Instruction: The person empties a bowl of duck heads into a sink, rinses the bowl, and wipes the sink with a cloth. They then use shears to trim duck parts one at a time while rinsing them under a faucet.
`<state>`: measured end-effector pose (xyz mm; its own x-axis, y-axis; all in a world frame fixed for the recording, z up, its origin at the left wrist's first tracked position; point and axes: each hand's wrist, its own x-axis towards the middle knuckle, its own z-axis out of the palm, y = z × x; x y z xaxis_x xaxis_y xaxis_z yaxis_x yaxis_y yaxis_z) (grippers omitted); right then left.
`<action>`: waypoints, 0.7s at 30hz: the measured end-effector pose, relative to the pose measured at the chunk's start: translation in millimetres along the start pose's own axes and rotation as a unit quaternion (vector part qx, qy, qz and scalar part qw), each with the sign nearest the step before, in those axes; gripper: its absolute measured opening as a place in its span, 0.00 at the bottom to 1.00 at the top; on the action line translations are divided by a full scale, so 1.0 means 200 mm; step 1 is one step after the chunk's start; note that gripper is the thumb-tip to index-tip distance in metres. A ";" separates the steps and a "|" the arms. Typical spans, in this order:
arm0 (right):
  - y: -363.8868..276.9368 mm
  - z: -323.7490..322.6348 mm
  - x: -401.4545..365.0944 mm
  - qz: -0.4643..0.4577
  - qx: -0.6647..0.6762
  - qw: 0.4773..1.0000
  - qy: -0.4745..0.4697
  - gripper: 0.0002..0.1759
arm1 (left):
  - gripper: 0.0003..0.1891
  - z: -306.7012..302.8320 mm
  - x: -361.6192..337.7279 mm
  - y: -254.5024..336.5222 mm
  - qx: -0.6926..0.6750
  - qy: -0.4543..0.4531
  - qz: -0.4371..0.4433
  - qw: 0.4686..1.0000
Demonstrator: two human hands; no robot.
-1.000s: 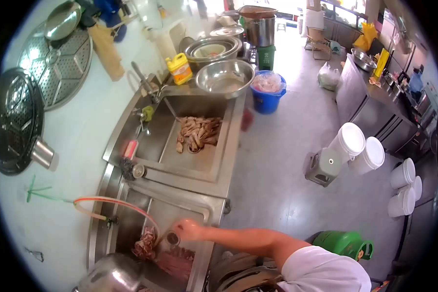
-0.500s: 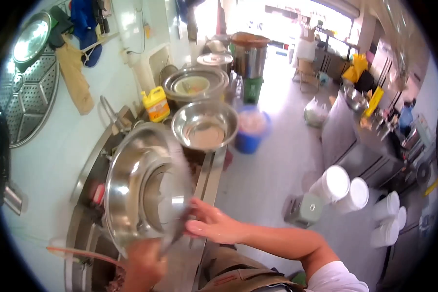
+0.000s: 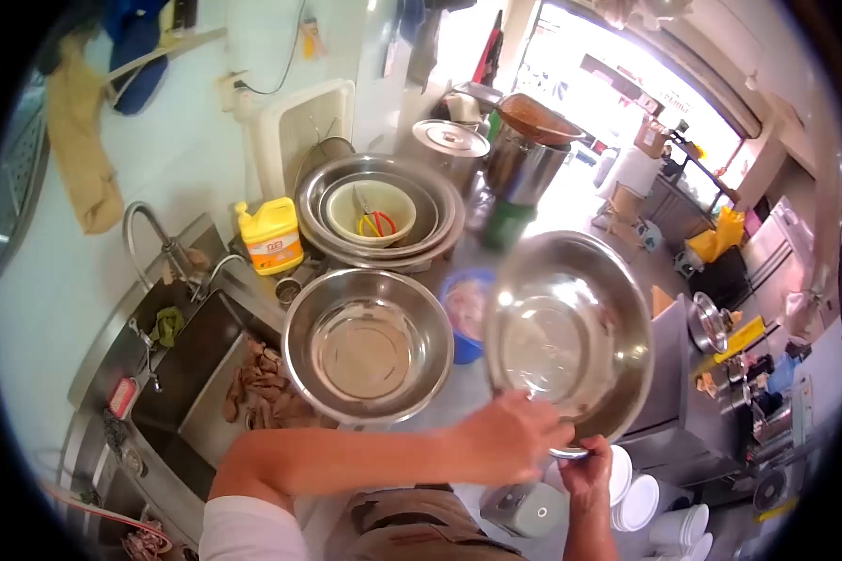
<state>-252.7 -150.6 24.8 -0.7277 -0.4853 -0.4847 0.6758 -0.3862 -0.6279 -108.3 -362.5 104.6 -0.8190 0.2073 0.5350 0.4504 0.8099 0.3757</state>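
A large stainless steel basin (image 3: 571,323) is tilted up on the right, its shiny inside facing me. My right hand (image 3: 587,465) grips its bottom rim, thumb on the rim. My left hand (image 3: 510,438) reaches across from the left and is closed at the lower left rim; its fingertips are slightly blurred. Left of the held basin, another steel basin (image 3: 368,351) rests at the sink's edge. Pieces of raw meat (image 3: 269,385) lie in the sink (image 3: 192,411), partly hidden by my left forearm.
Behind are stacked basins (image 3: 309,210) with a pale bowl (image 3: 370,208) holding scissors, and a yellow jug (image 3: 271,237). A blue bucket (image 3: 466,304) stands on the floor, partly covered by the held basin. White buckets (image 3: 636,503) and a grey-green stool (image 3: 524,510) are lower right.
The held basin has swung from over the sink to the right, past the resting basin. Both hands moved right with it, and the view has turned.
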 end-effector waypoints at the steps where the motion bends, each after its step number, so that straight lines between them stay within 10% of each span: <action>1: -0.06 -0.04 0.14 -0.011 -0.008 1.000 -0.011 0.23 | 0.23 -0.02 0.03 -0.19 -0.010 0.067 -0.075 0.995; 7: -0.37 -0.25 1.15 0.042 0.029 0.996 0.071 0.14 | 0.20 -0.21 -0.34 -1.73 0.124 0.154 -0.638 0.745; 12: -0.54 -0.32 1.79 0.124 0.048 0.987 0.087 0.13 | 0.17 -0.24 -0.30 -2.01 0.294 0.143 -0.719 0.613; 17: -0.50 -0.38 2.15 0.191 0.099 0.973 0.086 0.14 | 0.16 -0.18 -0.19 -2.38 -0.024 0.494 -0.764 0.414; 21: -0.49 -0.31 2.19 0.213 0.094 0.967 0.105 0.18 | 0.20 -0.09 -0.29 -2.61 0.032 0.481 -0.781 0.397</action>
<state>-644.3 -276.2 -164.6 -0.3736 -0.4685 -0.8005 0.9143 -0.3314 -0.2328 -288.8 -807.0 -109.0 0.4474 -0.8560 -0.2591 -0.3751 -0.4426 0.8145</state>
